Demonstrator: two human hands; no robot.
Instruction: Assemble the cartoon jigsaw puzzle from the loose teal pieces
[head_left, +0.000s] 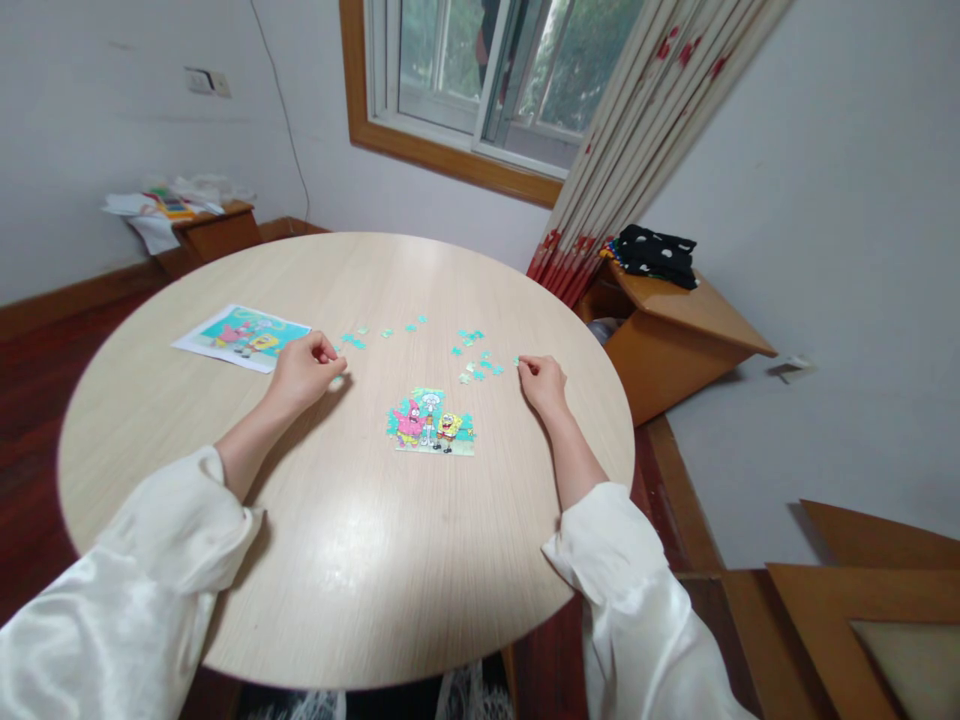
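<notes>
A partly joined jigsaw puzzle lies on the round table, showing a pink, a pale green and a yellow cartoon figure. My left hand is closed in a pinch to its left, with a small teal puzzle piece at the fingertips. My right hand pinches another teal puzzle piece, only its edge showing. Loose puzzle pieces lie in a group left of my right hand. More loose pieces are scattered beyond my left hand.
A printed reference picture lies flat left of my left hand. Behind the table stand a small wooden stand with papers and a wooden cabinet with dark cloth. A wooden chair is at lower right.
</notes>
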